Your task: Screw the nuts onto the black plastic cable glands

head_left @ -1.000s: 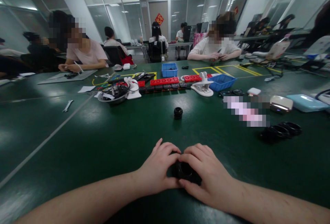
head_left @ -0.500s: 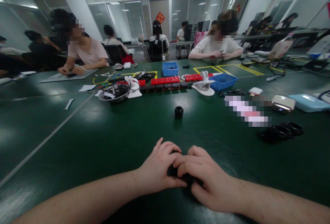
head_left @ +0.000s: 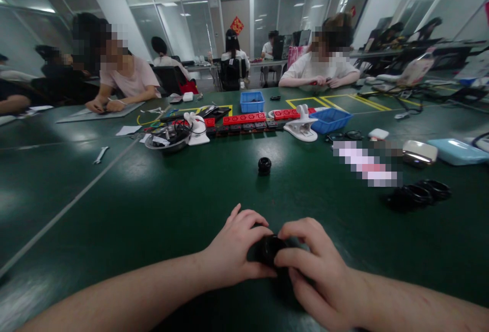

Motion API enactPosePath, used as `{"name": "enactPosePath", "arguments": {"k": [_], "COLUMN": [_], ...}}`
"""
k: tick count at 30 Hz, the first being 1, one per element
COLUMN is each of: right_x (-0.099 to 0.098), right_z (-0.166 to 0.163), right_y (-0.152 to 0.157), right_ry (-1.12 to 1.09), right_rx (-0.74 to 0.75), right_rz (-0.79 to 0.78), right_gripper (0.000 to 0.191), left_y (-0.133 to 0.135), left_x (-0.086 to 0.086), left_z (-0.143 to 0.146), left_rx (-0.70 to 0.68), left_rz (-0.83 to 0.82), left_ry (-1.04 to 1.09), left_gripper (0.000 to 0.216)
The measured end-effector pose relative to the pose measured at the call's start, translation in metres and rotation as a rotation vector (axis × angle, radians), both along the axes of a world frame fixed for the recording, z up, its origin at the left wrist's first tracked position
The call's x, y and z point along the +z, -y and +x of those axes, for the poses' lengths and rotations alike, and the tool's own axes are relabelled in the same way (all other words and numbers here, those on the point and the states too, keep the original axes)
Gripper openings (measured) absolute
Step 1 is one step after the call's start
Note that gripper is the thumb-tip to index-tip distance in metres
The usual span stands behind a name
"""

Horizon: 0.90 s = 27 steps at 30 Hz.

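A glossy black ring-shaped part [head_left: 270,248] is between my two hands near the front of the table. My left hand [head_left: 240,245] curls around its left side, thumb below and fingers above. From the right, my right hand [head_left: 321,266] grips its edge with bent fingers. Much of the part is hidden by the fingers, so its exact kind cannot be made out. Farther off, a similar small black ringed part [head_left: 264,166] stands upright. Several black rings [head_left: 418,194] lie in a row to the right.
Across the green table [head_left: 160,199] run red and black blocks [head_left: 244,119]. A white clip stand [head_left: 302,127], blue baskets [head_left: 252,103] and a metal bowl [head_left: 166,142] stand near them. A wrench [head_left: 101,155] lies left. Two people sit working opposite.
My right hand has shifted slightly right and opened its grip somewhat, uncovering more of the black part. My left hand stays in place.
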State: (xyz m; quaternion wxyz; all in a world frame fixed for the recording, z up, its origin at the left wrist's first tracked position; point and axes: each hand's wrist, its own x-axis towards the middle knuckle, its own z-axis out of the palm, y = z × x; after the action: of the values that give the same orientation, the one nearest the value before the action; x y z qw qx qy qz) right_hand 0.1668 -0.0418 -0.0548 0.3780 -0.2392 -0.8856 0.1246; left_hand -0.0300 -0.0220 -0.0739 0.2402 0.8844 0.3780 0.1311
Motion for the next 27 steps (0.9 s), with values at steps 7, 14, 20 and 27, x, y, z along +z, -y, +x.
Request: {"name": "enactPosePath", "arguments": {"k": [7,14,20,27], "right_x": [-0.0019,0.0023,0.0058,0.0066], "right_z": [-0.0018,-0.0063,-0.0068,-0.0080], "right_y": [-0.0082,-0.0060,-0.0066,-0.0065], "right_ry": [0.151,0.210,0.247,0.245], "right_rx": [-0.207,-0.155,-0.045,0.103], "right_rz": [-0.048,-0.110,-0.115,-0.177], "right_gripper": [0.038,0.023,0.028,0.034], "left_y": [-0.0017,-0.0010,-0.0004,-0.0008], "left_x": [-0.0018,0.0002,0.0005,-0.0010], "left_z": [-0.0006,0.0000,0.0009,0.0003], "left_rx": [-0.007,-0.006,0.007,0.003], "left_rz": [-0.003,-0.013,-0.007,0.005], "left_ry": [0.001,0.007,0.004,-0.005], "left_gripper": [0.047,0.044,0.044,0.049]}}
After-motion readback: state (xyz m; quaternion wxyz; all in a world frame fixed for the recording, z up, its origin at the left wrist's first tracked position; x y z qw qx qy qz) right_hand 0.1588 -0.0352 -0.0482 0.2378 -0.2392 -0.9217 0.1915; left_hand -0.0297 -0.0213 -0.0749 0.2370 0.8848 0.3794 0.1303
